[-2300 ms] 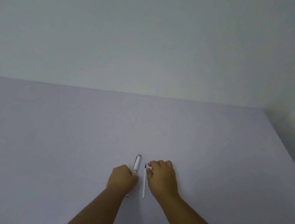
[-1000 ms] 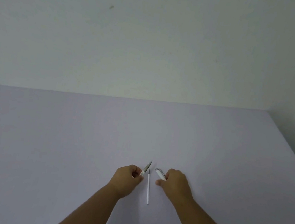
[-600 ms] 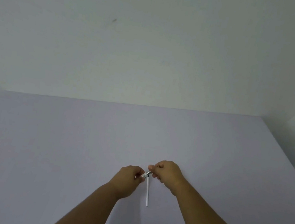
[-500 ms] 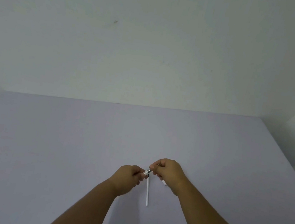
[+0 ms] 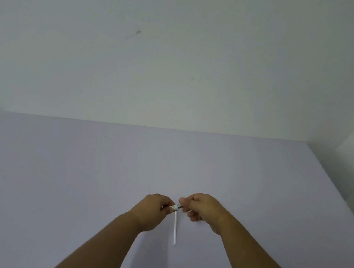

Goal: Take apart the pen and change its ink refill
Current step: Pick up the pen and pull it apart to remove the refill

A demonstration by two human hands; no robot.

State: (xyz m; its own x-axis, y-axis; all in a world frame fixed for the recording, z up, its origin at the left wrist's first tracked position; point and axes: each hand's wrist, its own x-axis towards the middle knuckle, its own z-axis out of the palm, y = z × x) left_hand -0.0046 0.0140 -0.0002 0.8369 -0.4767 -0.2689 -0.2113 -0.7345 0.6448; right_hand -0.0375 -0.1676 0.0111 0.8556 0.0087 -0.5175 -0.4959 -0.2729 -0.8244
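background: one plain pale wall (image 5: 181, 56), marked with one small dark fleck toward 11 o'clock; a second wall face is seen at 3 o'clock.

surface: one flat lavender-grey table (image 5: 77, 177), filling the lower half of the view, its far edge met by the wall.

item 1, count one: left hand (image 5: 154, 208), forearm entering from 7 o'clock. fingers are curled in and pressed together at the tips, pinching one end of the pen parts (image 5: 176, 206).

item 2, count one: right hand (image 5: 201, 208), forearm entering from 5 o'clock. thumb and forefinger are closed in a pinch on the other end of the same pen parts; the remaining fingers are curled under.

item 3, pen parts: a short white and dark section is seen in the narrow gap between the two hands, held just above the table, slightly below centre of view. how many pieces are held cannot be told, most of them being hidden inside the fists; whether they are joined or apart cannot be told.

item 4, count one: ink refill (image 5: 175, 227), a thin white tube, lying on the table between the two wrists, its length running from 12 to 6 o'clock. its far end is hidden beneath the held pen parts; it is touched by neither hand as far as can be seen.
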